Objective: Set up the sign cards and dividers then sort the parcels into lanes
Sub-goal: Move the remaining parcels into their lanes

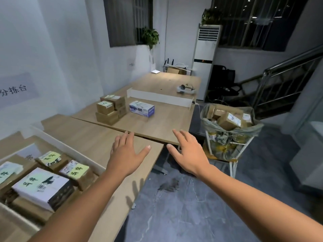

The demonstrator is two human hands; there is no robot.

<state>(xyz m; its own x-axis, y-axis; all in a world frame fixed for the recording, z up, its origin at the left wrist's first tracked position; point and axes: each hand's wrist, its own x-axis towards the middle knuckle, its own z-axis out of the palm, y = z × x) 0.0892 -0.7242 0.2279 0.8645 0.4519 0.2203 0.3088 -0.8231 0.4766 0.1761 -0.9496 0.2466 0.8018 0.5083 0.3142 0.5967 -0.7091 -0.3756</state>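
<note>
both hands out, both empty

two bare forearms reach forward from the lower edge of the view, palms turned down. the left hand [126,154] is spread flat, fingers straight and slightly apart, thumb angled out to the right. the right hand [187,151] extends a little farther right, fingers straight and close together, thumb pointing left toward the other hand. the two hands are near each other but apart, and neither grips anything.
</note>
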